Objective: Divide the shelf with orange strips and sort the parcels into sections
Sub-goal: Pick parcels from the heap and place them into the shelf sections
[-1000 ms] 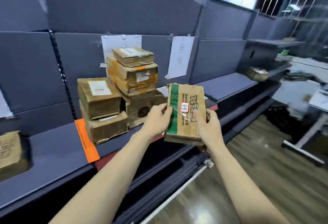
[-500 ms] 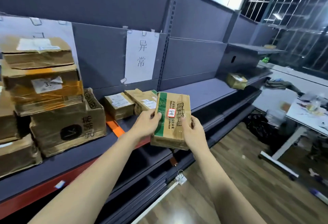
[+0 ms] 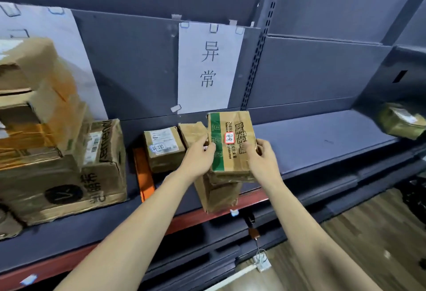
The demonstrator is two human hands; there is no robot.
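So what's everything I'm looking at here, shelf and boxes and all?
green-banded parcel: one, brown with a green band and a red-edged sticker, held over the shelf section under the paper sign
small labelled parcel: one, brown, on the shelf just right of the orange strip
tall parcel: one, brown, below the held parcel at the shelf's front edge
orange strip: one, orange, lying front to back across the shelf
stacked parcels: several, brown, left of the strip
paper sign: one, white, taped to the back panel
far parcel: one, olive-brown, on the shelf at right
shelf: one, dark grey
left hand: grips the parcel's left edge
right hand: grips its right edge
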